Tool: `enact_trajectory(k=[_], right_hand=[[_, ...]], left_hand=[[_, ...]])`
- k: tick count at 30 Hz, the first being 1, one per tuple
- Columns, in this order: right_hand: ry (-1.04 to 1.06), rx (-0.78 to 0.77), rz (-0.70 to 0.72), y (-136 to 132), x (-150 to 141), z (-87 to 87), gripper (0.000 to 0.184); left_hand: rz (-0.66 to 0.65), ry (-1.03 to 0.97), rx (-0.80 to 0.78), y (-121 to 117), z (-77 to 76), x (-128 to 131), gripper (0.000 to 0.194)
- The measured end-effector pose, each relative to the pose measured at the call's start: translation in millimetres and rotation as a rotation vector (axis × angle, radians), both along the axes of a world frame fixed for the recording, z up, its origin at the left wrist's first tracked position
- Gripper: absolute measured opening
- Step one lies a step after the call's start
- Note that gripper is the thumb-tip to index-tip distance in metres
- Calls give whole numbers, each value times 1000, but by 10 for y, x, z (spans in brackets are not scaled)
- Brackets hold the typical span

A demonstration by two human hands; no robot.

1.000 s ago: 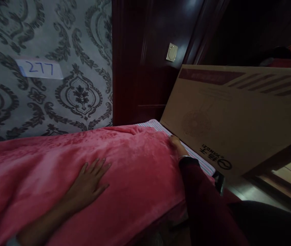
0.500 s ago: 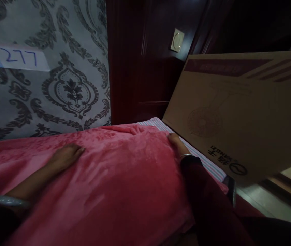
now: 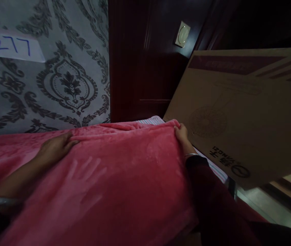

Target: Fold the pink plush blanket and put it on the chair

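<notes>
A plush pink-red blanket (image 3: 132, 171) with an embossed pattern spreads across the surface before me, and a pale hand-shaped mark shows in its pile. My right hand (image 3: 182, 135) grips the blanket's far right corner, raising that edge a little. On the left, my left hand (image 3: 57, 147) is closed at a fold along the blanket's far side, thumb nearer me and fingers over the fold. Under the blanket, striped cloth (image 3: 156, 120) shows at the far right corner and along the right side.
A large cardboard box (image 3: 250, 119) leans at the right, close to my right hand. Behind the blanket stand a patterned wall (image 3: 71, 85) with a paper marked 277 (image 3: 14, 46) and a dark red panel (image 3: 140, 68) with a switch plate (image 3: 182, 34). Floor (image 3: 265, 201) shows at lower right.
My right hand has moved slightly away from me and right, lifting the blanket's corner over the striped cloth. My left hand has shifted left and taken hold of a fold.
</notes>
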State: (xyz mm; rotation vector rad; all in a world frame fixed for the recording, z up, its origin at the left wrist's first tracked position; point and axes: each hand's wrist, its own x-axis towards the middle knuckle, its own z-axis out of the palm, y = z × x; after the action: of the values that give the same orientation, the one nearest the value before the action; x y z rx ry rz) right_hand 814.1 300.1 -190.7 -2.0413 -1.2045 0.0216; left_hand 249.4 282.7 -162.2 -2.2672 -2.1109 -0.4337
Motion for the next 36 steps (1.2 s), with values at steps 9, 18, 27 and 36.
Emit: enact_trajectory(k=[9, 18, 27, 36], right_hand=[[-88, -233, -64, -72, -219, -327, 34], [-196, -302, -20, -209, -592, 57, 52], [-621, -81, 919, -1121, -2276, -718, 60], [-618, 59, 956, -1136, -2248, -1137, 72]], left_hand=[[-39, 72, -101, 59, -412, -52, 28], [-91, 30, -82, -62, -307, 100, 36], [-86, 3, -90, -706, -92, 303, 39], [-583, -83, -57, -1907, -147, 11, 61]])
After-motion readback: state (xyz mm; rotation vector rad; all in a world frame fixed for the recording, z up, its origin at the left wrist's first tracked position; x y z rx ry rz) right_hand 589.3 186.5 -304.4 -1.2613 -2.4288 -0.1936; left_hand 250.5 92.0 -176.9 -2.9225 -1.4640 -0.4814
